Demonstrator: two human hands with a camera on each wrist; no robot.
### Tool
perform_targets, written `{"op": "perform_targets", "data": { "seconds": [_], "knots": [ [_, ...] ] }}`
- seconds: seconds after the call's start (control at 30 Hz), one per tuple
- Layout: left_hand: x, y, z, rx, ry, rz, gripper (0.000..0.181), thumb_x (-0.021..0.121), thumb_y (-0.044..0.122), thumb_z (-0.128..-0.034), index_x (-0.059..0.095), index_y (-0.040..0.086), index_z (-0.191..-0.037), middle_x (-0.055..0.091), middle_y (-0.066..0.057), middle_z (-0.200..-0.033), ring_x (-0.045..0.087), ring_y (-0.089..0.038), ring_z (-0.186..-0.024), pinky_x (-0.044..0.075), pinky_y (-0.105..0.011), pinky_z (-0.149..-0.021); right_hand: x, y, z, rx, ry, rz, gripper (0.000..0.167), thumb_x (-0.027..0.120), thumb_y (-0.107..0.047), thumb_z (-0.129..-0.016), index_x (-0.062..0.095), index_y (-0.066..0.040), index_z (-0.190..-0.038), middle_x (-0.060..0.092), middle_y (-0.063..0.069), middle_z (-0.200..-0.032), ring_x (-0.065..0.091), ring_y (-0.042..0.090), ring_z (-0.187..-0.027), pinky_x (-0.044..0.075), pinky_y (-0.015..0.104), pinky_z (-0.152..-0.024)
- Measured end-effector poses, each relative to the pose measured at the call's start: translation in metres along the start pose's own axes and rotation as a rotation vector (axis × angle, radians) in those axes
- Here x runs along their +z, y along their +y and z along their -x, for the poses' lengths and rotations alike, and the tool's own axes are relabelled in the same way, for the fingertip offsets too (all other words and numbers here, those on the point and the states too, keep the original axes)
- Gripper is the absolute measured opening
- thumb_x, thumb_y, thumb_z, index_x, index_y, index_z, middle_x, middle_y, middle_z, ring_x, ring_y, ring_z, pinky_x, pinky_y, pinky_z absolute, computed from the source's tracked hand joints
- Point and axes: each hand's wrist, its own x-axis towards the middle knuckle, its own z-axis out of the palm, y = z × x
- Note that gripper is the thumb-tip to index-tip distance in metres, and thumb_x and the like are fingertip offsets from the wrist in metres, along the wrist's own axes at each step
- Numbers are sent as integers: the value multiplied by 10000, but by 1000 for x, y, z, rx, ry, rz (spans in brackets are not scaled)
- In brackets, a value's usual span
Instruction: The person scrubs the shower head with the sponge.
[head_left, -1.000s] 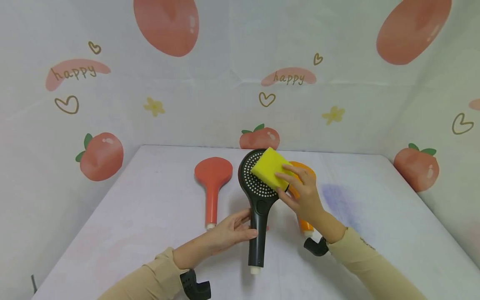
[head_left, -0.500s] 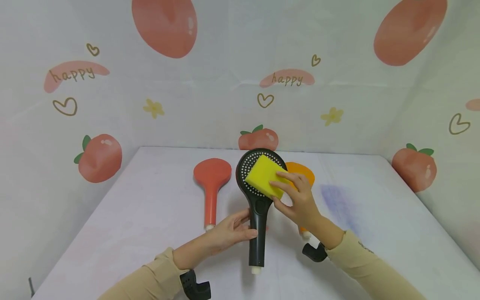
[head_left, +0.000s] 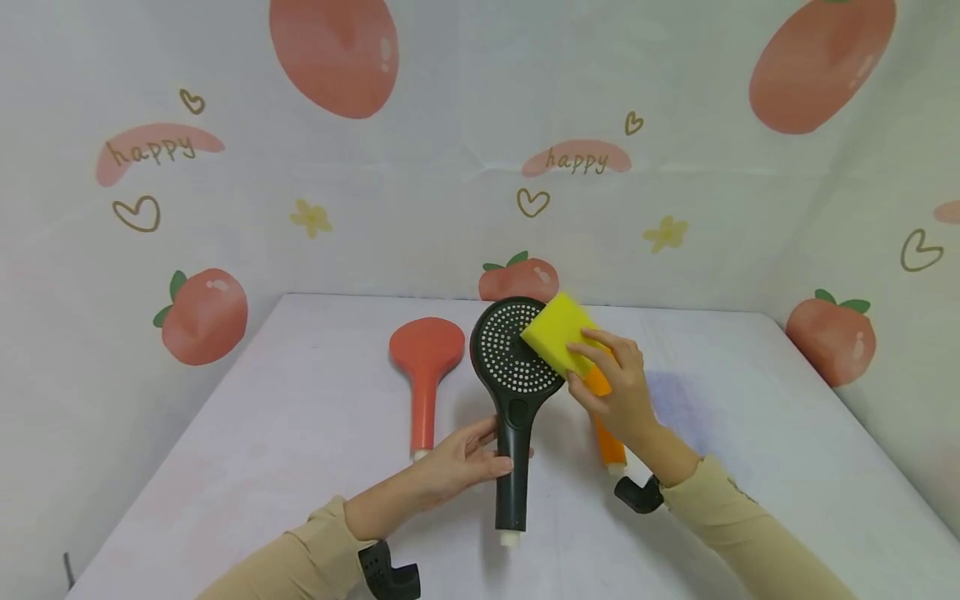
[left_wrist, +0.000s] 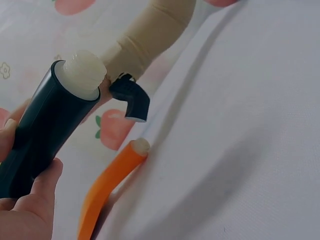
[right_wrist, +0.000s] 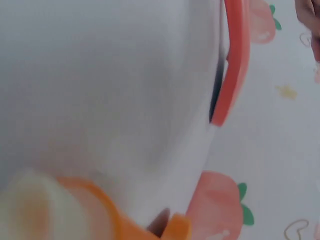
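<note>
A black shower head (head_left: 517,367) with a face of pale nozzles is held tilted up above the table. My left hand (head_left: 459,471) grips its handle, thumb in front; in the left wrist view the handle (left_wrist: 42,130) ends in a whitish threaded connector (left_wrist: 82,72). My right hand (head_left: 624,396) pinches a yellow sponge (head_left: 558,335), which overlaps the right side of the nozzle face. Whether it presses on the face cannot be told. Behind the right hand lies an orange shower head (head_left: 611,442), its head mostly hidden.
A red shower head (head_left: 426,358) lies on the white table (head_left: 300,417), left of the black one. At the back stands a white cloth wall (head_left: 420,192) printed with fruit and hearts. Black wrist devices (head_left: 392,575) hang below both sleeves.
The sponge in my right hand first slid down and left over the nozzle face, then moved back up and right, uncovering more nozzles. My left hand has stayed nearly still on the handle.
</note>
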Motion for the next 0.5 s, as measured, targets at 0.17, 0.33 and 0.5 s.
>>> {"op": "perform_targets", "data": {
  "seconds": [0.17,0.33,0.5],
  "knots": [
    [-2,0,-1,-34,51,-8,753,632,260,-891,195,117,-1488,369,-172,-1473,511,-216,-1261,412,-323,-1054,5,-14,7,-100,-34,-15,347,522,-339,-916,672,-31,-972,594,208,-1084,502,349,-953,369,355,-867],
    [-4,0,1,-27,51,1,823,643,280,-882,132,82,-1496,288,-104,-1522,496,-245,-1278,411,-334,-1044,4,-18,9,-166,-57,-1,332,514,-324,-917,678,-37,-955,609,190,-1064,515,310,-934,378,362,-818],
    [-5,1,1,-13,38,21,809,655,277,-873,163,97,-1491,307,-157,-1505,474,-269,-1295,402,-332,-1055,-1,-8,7,-59,-17,5,279,535,-265,-885,662,-28,-959,590,210,-1080,495,356,-946,328,409,-798]
  ]
}}
